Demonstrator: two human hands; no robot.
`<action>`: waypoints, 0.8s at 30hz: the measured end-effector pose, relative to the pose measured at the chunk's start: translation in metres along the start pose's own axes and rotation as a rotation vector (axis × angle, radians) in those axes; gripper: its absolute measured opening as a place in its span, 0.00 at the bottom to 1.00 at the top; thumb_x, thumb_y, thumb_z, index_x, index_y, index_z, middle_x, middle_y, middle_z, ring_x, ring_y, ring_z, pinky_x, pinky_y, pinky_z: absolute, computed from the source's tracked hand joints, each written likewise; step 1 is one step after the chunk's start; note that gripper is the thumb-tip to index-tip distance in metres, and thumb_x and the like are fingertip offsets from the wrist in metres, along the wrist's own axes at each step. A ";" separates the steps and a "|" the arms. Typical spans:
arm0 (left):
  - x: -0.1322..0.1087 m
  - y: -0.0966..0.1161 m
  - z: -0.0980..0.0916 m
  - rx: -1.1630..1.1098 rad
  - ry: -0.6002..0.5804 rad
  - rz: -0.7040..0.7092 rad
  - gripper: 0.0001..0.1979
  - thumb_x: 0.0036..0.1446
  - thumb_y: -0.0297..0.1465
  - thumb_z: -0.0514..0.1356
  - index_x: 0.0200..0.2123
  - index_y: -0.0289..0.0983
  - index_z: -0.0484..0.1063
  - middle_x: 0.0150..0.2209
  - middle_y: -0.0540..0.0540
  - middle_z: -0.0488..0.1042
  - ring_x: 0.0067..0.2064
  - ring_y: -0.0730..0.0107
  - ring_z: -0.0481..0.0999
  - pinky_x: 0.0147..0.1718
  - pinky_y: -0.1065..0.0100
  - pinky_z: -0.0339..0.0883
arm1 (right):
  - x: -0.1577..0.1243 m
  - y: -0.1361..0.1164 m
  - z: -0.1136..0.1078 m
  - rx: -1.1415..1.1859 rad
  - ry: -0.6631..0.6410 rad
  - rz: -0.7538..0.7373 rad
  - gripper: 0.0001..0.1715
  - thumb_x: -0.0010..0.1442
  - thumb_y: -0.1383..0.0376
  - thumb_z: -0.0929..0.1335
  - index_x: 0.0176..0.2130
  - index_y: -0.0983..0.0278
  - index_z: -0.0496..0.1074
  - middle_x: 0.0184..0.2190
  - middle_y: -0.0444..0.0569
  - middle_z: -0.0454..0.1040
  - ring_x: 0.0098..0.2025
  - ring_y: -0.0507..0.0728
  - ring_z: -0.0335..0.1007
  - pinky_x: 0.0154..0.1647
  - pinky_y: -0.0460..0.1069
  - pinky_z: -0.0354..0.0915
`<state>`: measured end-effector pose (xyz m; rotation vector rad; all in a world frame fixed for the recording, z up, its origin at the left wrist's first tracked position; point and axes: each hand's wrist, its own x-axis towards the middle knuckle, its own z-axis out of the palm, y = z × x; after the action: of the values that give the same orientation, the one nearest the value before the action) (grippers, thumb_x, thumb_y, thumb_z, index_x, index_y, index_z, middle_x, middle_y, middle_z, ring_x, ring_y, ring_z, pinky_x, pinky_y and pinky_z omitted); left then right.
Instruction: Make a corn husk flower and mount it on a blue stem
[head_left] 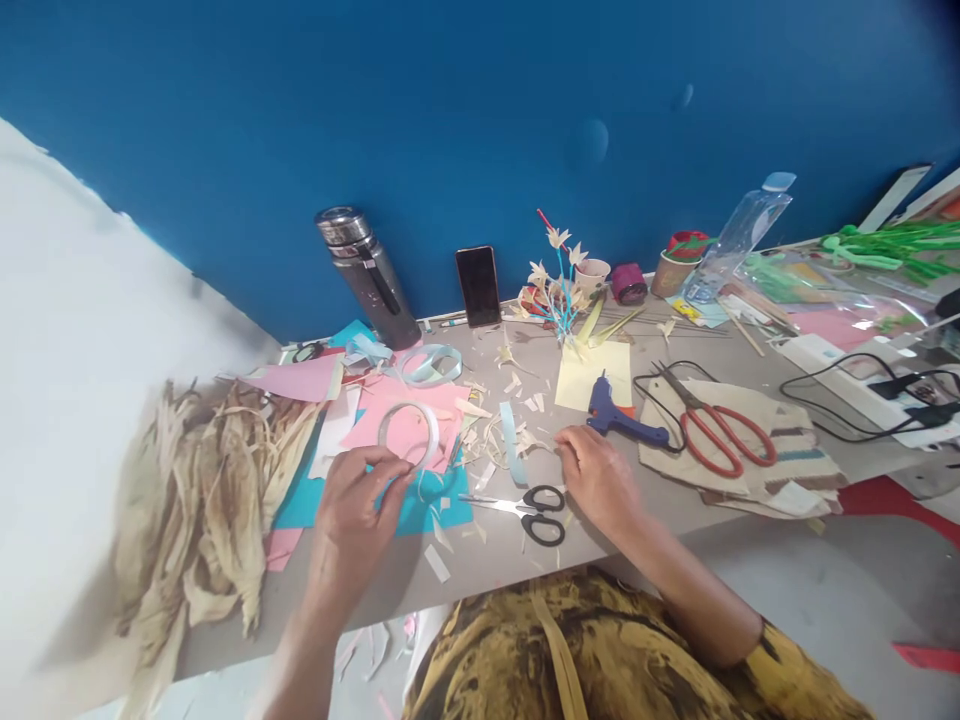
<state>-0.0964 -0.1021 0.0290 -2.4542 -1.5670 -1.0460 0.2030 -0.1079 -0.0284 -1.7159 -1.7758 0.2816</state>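
My left hand is over the pink and blue paper, thumb and fingers pinched at the lower rim of a pale roll of tape. To the right, my right hand is low over the table with its fingers curled together; whatever they may hold is hidden. Between the hands lie small black-handled scissors, a light blue strip and scattered dry husk scraps. A blue glue gun rests just beyond my right hand, beside a yellow paper square.
Dried husks hang over the left edge. Along the wall stand a steel flask, a phone, husk flowers on blue stems and a plastic bottle. Red-handled scissors lie on folded cloth, near a power strip with cables.
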 end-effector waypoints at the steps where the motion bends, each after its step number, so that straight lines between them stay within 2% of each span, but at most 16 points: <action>1: 0.001 0.005 -0.002 0.003 0.025 0.044 0.06 0.62 0.29 0.59 0.35 0.40 0.77 0.38 0.44 0.75 0.41 0.61 0.74 0.42 0.62 0.67 | 0.001 -0.001 -0.005 0.023 0.021 0.001 0.14 0.61 0.73 0.60 0.37 0.62 0.72 0.36 0.52 0.79 0.32 0.58 0.75 0.29 0.49 0.60; 4: 0.003 0.021 -0.003 -0.013 0.045 0.147 0.07 0.61 0.24 0.60 0.37 0.41 0.77 0.38 0.43 0.76 0.40 0.62 0.73 0.39 0.63 0.68 | 0.005 -0.013 -0.020 0.219 0.044 0.061 0.14 0.66 0.68 0.60 0.44 0.63 0.73 0.36 0.52 0.80 0.31 0.58 0.75 0.29 0.49 0.63; 6: 0.001 0.031 0.000 -0.040 0.041 0.202 0.10 0.59 0.21 0.60 0.39 0.42 0.77 0.38 0.43 0.76 0.40 0.61 0.73 0.40 0.62 0.68 | 0.010 -0.026 -0.028 0.451 -0.056 0.111 0.16 0.69 0.59 0.60 0.47 0.63 0.72 0.34 0.51 0.80 0.25 0.55 0.72 0.26 0.48 0.63; 9: -0.002 0.042 0.009 -0.072 0.033 0.289 0.14 0.59 0.20 0.59 0.42 0.44 0.78 0.39 0.43 0.77 0.42 0.60 0.73 0.42 0.61 0.68 | 0.017 -0.046 -0.035 0.772 -0.284 0.094 0.23 0.69 0.50 0.60 0.40 0.64 0.75 0.30 0.49 0.77 0.22 0.51 0.67 0.24 0.45 0.62; 11: -0.004 0.046 0.015 -0.085 -0.020 0.300 0.15 0.60 0.20 0.57 0.43 0.44 0.78 0.40 0.43 0.78 0.44 0.59 0.74 0.43 0.61 0.69 | 0.019 -0.055 -0.034 0.929 -0.435 0.091 0.27 0.68 0.48 0.61 0.34 0.65 0.76 0.26 0.47 0.74 0.21 0.50 0.63 0.22 0.44 0.58; 13: -0.004 0.050 0.018 -0.144 -0.085 0.264 0.15 0.61 0.20 0.56 0.42 0.44 0.78 0.41 0.42 0.78 0.45 0.59 0.74 0.42 0.61 0.69 | 0.018 -0.060 -0.033 1.011 -0.491 0.100 0.27 0.67 0.48 0.63 0.31 0.65 0.75 0.24 0.46 0.73 0.20 0.48 0.59 0.20 0.44 0.55; 16: -0.004 0.055 0.015 -0.335 -0.116 0.096 0.11 0.63 0.23 0.56 0.40 0.42 0.77 0.40 0.42 0.77 0.43 0.62 0.75 0.40 0.62 0.70 | 0.013 -0.063 -0.031 0.939 -0.387 0.045 0.24 0.67 0.51 0.64 0.30 0.65 0.74 0.24 0.44 0.72 0.21 0.48 0.58 0.22 0.44 0.55; 19: 0.000 0.062 0.007 -0.467 -0.032 -0.193 0.08 0.64 0.29 0.58 0.44 0.42 0.75 0.44 0.43 0.75 0.43 0.64 0.75 0.40 0.63 0.70 | 0.008 -0.067 -0.030 0.763 -0.290 -0.109 0.20 0.69 0.55 0.64 0.31 0.64 0.74 0.25 0.44 0.71 0.23 0.49 0.62 0.26 0.45 0.57; 22: 0.010 0.070 0.003 -0.557 0.008 -0.350 0.19 0.61 0.36 0.61 0.55 0.44 0.69 0.55 0.41 0.70 0.50 0.60 0.73 0.45 0.61 0.71 | 0.005 -0.070 -0.026 0.637 -0.212 -0.293 0.16 0.69 0.58 0.65 0.33 0.63 0.72 0.25 0.45 0.72 0.26 0.51 0.63 0.30 0.46 0.60; 24: 0.018 0.074 0.002 -0.607 -0.051 -0.366 0.27 0.58 0.39 0.64 0.60 0.44 0.66 0.60 0.40 0.67 0.57 0.55 0.70 0.50 0.57 0.70 | 0.004 -0.071 -0.023 0.611 -0.174 -0.405 0.14 0.69 0.59 0.64 0.34 0.63 0.72 0.27 0.47 0.73 0.29 0.53 0.66 0.32 0.47 0.61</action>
<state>-0.0298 -0.1232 0.0597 -2.5967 -2.0087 -1.7553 0.1584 -0.1192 0.0307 -0.9080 -1.8563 0.7229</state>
